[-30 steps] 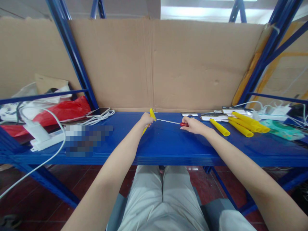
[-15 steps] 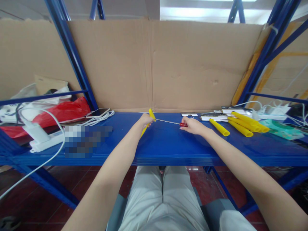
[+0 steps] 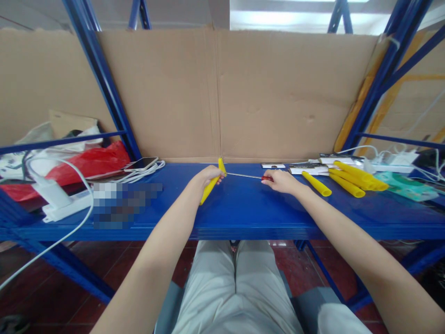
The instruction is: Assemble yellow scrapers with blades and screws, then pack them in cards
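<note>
My left hand [image 3: 211,175] is closed around a yellow tapered tube [image 3: 208,190], whose two ends stick out above and below the fingers. In my right hand [image 3: 280,180] is a screwdriver [image 3: 243,175], gripped by its red handle. Its long metal shaft points left, and the tip meets the yellow tube beside my left fingers. Whether the tip sits inside a hole or a screw there is too small to tell. Both hands are over the blue shelf top [image 3: 239,204].
More yellow tubes [image 3: 347,183] lie at the right, near white-and-black packets [image 3: 306,169] and a green plastic pack [image 3: 405,185]. Leftward are a white power strip [image 3: 67,204], coiled white cable [image 3: 148,170] and a red bag [image 3: 97,162]. A cardboard panel [image 3: 264,93] closes the back.
The yellow tube has turned slightly in my left hand, so more of its lower end shows. My right hand and the screwdriver have shifted a little to the right.
</note>
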Available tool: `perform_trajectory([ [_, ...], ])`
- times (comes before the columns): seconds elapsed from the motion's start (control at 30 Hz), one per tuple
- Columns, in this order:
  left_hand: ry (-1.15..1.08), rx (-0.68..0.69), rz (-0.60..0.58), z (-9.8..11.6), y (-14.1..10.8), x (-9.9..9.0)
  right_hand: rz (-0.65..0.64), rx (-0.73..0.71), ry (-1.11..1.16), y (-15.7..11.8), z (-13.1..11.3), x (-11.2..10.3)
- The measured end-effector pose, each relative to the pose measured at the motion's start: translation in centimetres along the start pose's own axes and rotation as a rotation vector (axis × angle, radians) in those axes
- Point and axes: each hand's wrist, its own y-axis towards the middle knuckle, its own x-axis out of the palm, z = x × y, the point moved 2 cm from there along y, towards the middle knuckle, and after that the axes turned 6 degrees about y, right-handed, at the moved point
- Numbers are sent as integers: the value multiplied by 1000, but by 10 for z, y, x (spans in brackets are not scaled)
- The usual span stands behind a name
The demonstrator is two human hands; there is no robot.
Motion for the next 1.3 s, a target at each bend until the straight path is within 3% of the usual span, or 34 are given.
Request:
perform_trajectory([
  [0.33,-164,-21,-54,-2,4,4,55,19,-19,1,3,1],
  [0.73,-26,79,-57,-11,12,10,64,37,-66,0,5,-2],
  [1.0,56,170,-82,-19,24,11,24,6,34,5,8,7],
  [1.3,113,200,-43,-17,23,13,10,80,-55,3,1,4],
])
